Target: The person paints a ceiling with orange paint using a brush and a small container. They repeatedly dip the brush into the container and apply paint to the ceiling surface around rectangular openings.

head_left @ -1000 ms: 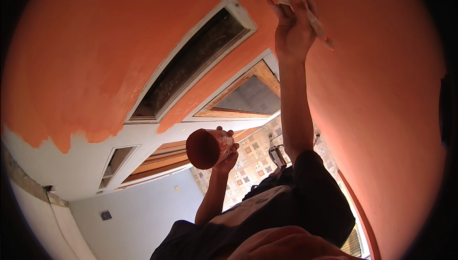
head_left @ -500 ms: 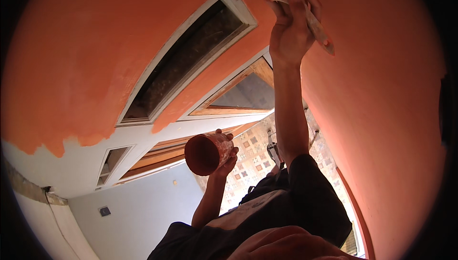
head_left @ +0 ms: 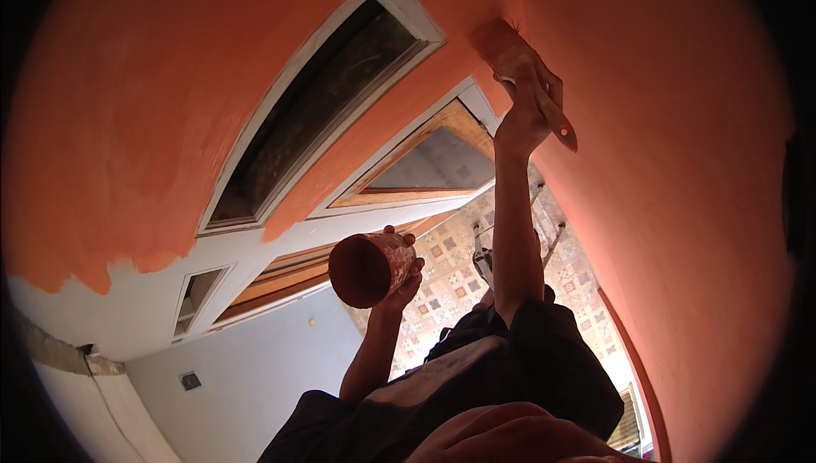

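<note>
My right hand (head_left: 531, 110) is raised, gripping a wide paintbrush (head_left: 501, 42) by its handle, whose holed end sticks out below the fingers. The dark bristles are against the orange wall (head_left: 646, 123) near a corner, beside a white-framed opening (head_left: 314, 97) with dark glass. Lower and to the left, my left hand (head_left: 399, 289) holds a cylindrical cup (head_left: 361, 270) smeared with reddish paint, its dark mouth facing the camera.
A wood-and-glass window (head_left: 425, 157) is beside the opening. The lower left wall (head_left: 127, 310) is white past a ragged orange edge. Far below are a patterned tile floor (head_left: 433, 267), dark metal legs (head_left: 482, 255) under me and a pale wall (head_left: 255, 352) with a small dark plate (head_left: 189, 381).
My right hand and the brush have moved down from the top edge of the picture, and the brush has turned. My left hand with the cup has barely moved.
</note>
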`<state>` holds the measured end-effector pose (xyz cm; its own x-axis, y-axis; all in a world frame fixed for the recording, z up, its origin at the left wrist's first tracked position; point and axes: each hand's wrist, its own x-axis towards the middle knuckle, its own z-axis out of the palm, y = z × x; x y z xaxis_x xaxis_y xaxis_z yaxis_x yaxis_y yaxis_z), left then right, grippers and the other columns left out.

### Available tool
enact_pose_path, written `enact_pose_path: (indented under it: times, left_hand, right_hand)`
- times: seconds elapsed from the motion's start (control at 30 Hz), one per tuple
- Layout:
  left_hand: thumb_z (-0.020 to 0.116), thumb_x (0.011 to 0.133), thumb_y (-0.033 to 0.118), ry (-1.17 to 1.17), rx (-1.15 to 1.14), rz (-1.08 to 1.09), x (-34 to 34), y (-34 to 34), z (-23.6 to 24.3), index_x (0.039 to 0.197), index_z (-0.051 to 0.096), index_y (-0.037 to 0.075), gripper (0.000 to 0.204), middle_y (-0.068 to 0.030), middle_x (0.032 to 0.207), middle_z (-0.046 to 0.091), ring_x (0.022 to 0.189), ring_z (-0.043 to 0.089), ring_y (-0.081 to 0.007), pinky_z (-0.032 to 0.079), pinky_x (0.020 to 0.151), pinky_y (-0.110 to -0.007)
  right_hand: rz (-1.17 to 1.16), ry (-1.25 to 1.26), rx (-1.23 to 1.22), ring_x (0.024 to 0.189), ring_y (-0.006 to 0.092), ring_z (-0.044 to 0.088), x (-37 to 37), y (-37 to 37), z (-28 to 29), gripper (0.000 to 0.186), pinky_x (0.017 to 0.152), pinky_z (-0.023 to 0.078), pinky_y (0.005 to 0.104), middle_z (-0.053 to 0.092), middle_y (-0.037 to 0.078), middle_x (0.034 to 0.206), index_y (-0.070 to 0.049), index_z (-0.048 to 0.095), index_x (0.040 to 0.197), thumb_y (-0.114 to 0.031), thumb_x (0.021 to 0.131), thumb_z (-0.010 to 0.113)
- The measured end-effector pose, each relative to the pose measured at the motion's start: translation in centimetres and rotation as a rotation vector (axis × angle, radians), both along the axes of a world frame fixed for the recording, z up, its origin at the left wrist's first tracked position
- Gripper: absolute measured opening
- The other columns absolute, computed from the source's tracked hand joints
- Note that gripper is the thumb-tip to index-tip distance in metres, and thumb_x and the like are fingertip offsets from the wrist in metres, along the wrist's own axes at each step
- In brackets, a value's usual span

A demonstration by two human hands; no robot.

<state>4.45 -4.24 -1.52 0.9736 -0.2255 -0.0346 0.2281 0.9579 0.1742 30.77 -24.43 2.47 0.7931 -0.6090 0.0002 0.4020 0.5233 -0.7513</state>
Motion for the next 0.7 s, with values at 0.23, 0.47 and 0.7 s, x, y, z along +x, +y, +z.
enact_pose_path:
  times: [0.23,0.47,0.7]
  left_hand:
    - [0.064,0.097,0.039,0.012,0.051,0.040,-0.2,-0.3,0.4,0.149,0.045,0.018,0.059,-0.0156,0.141,0.050,0.101,0.060,-0.0304,0.058,0.068,-0.028]
    - [0.065,0.095,0.041,0.023,0.048,0.063,-1.6,0.5,0.4,0.149,0.045,0.019,0.062,-0.0136,0.141,0.048,0.098,0.061,-0.0294,0.057,0.065,-0.028]
    - [0.067,0.095,0.040,0.031,0.062,0.069,-1.8,0.6,-0.2,0.150,0.045,0.020,0.063,-0.0120,0.141,0.048,0.097,0.061,-0.0286,0.056,0.064,-0.026]
  right_hand:
    - [-0.232,-0.005,-0.373,0.094,0.0152,0.064,0.6,1.8,5.6,0.015,0.086,0.049,0.0298,0.068,0.007,0.108,0.002,0.067,0.104,-0.006,0.092,0.064]
    - [-0.154,-0.407,-0.091,0.099,0.0214,0.066,3.1,0.4,14.2,0.023,0.080,0.058,0.0323,0.065,0.014,0.112,0.004,0.062,0.114,-0.008,0.095,0.063]
    - [0.023,-0.133,0.205,0.096,0.0276,0.067,2.6,0.3,6.4,0.029,0.084,0.064,0.0439,0.063,0.017,0.108,0.007,0.054,0.117,-0.004,0.092,0.060]
